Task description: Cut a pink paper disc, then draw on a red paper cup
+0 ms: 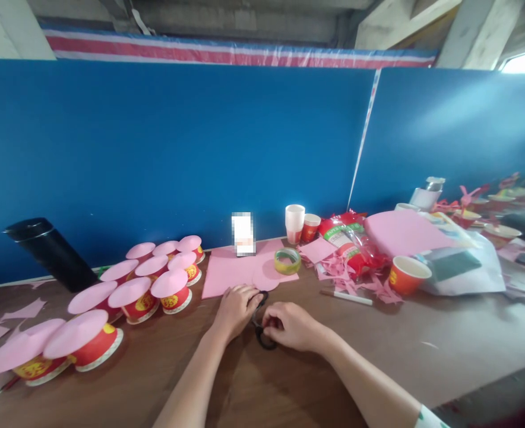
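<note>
A pair of scissors with black handles is between my hands, just above or on the brown table. My left hand is closed at its upper handle loop, thumb against it. At the lower loop, my right hand has its fingers curled and pinched. The blades are hard to make out. Just beyond my hands lie pink paper sheets, with a pink paper disc and a roll of yellow-green tape on them. To the left stand several upturned red paper cups, each topped with a pink paper cone.
A black bottle stands far left near pink scraps. To the right are stacked white cups, a red plastic bag, an orange-red cup and a white pen. A blue partition closes off the back.
</note>
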A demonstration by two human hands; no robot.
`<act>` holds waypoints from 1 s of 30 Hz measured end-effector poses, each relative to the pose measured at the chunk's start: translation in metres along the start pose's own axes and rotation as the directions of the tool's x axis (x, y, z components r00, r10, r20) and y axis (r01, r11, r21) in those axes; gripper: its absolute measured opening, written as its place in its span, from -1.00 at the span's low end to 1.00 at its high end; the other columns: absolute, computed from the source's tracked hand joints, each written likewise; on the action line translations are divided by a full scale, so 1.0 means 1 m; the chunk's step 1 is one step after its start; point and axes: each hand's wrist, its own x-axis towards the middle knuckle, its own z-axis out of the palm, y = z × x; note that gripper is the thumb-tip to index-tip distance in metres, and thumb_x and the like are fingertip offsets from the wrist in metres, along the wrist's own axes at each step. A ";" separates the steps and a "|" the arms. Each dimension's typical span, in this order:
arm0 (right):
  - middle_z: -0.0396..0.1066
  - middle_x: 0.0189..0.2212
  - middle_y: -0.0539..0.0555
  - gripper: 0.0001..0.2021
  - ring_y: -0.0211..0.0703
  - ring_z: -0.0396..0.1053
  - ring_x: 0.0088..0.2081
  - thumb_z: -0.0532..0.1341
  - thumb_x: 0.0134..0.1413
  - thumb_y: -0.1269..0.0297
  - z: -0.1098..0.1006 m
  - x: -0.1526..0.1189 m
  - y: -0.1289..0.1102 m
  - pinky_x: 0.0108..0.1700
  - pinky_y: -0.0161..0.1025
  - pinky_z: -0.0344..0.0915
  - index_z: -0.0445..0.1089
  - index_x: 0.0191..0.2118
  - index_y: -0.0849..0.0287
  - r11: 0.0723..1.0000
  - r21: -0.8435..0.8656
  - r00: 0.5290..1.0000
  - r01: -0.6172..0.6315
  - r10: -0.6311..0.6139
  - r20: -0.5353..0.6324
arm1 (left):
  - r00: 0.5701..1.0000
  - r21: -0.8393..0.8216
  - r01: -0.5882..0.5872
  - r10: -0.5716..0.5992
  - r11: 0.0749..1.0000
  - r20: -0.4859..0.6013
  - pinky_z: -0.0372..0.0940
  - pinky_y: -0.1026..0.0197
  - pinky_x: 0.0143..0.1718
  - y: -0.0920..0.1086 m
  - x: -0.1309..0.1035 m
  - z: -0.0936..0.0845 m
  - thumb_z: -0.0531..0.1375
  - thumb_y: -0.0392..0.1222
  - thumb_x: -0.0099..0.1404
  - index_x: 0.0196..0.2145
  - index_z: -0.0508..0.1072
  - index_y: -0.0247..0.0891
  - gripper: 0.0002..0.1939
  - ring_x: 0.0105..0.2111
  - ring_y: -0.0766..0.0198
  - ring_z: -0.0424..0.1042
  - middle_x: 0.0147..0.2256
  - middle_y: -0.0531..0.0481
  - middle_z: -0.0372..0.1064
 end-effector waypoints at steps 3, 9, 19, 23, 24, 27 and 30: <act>0.42 -0.48 -0.02 -0.92 -0.28 0.31 -0.46 0.17 -0.07 0.38 0.003 0.002 0.005 -0.43 -0.41 0.10 0.41 -0.40 0.16 0.999 0.020 0.992 -0.050 0.052 -0.112 | 1.000 0.007 -0.005 0.005 1.000 0.007 0.11 0.15 -0.04 -0.001 0.000 0.002 -0.08 -0.04 0.30 -0.19 0.47 -0.13 -0.63 -0.11 0.20 0.33 -0.17 -0.02 0.44; 0.43 -0.46 -0.02 -0.90 -0.27 0.33 -0.44 0.17 -0.05 0.39 0.007 0.003 0.014 -0.42 -0.41 0.13 0.41 -0.35 0.15 0.997 0.061 0.984 -0.053 0.063 -0.168 | 1.000 -0.001 -0.011 0.010 1.000 -0.021 0.13 0.14 -0.07 -0.001 -0.001 0.004 -0.08 -0.06 0.29 -0.18 0.45 -0.15 -0.65 -0.15 0.19 0.34 -0.19 -0.03 0.43; 0.45 -0.46 0.00 -0.90 -0.26 0.36 -0.43 0.18 -0.04 0.39 -0.009 0.006 0.010 -0.40 -0.41 0.16 0.42 -0.35 0.19 0.998 0.014 0.987 -0.069 0.070 -0.144 | 0.999 -0.005 -0.008 0.008 1.000 -0.048 0.14 0.15 -0.10 -0.003 -0.002 0.006 -0.09 -0.06 0.30 -0.23 0.45 -0.16 -0.65 -0.18 0.20 0.35 -0.22 -0.04 0.44; 0.47 -0.41 0.01 -0.87 -0.24 0.38 -0.39 0.19 -0.02 0.33 -0.019 0.003 0.007 -0.38 -0.40 0.16 0.42 -0.31 0.17 0.998 -0.061 0.997 -0.034 0.030 -0.067 | 0.998 -0.020 -0.003 0.002 1.000 -0.059 0.13 0.14 -0.08 -0.002 -0.003 0.005 -0.09 -0.06 0.30 -0.23 0.46 -0.16 -0.65 -0.17 0.20 0.34 -0.21 -0.03 0.43; 0.47 -0.39 0.02 -0.86 -0.22 0.38 -0.36 0.18 -0.02 0.32 -0.022 0.001 0.008 -0.36 -0.39 0.16 0.42 -0.29 0.17 0.994 -0.102 0.998 -0.035 0.029 -0.055 | 0.998 -0.023 -0.001 0.000 1.000 -0.057 0.13 0.14 -0.08 -0.002 -0.003 0.005 -0.09 -0.05 0.30 -0.22 0.46 -0.16 -0.65 -0.17 0.19 0.34 -0.20 -0.03 0.43; 0.46 -0.36 0.05 -0.85 -0.15 0.38 -0.30 0.19 -0.02 0.30 -0.034 -0.008 0.017 -0.31 -0.34 0.16 0.42 -0.28 0.17 0.958 -0.273 0.995 -0.090 0.076 -0.062 | 0.999 -0.021 0.005 -0.006 1.000 -0.043 0.14 0.13 -0.08 -0.003 -0.002 0.005 -0.08 -0.04 0.29 -0.21 0.46 -0.16 -0.65 -0.15 0.18 0.34 -0.19 -0.05 0.43; 0.43 -0.31 0.08 -0.84 -0.12 0.36 -0.28 0.17 0.00 0.29 -0.051 -0.019 0.032 -0.27 -0.30 0.15 0.41 -0.26 0.17 0.883 -0.428 0.980 -0.193 0.154 -0.124 | 0.999 -0.018 0.012 -0.013 1.000 -0.040 0.14 0.12 -0.07 -0.004 -0.001 0.006 -0.06 -0.03 0.28 -0.22 0.47 -0.16 -0.65 -0.14 0.17 0.34 -0.18 -0.06 0.43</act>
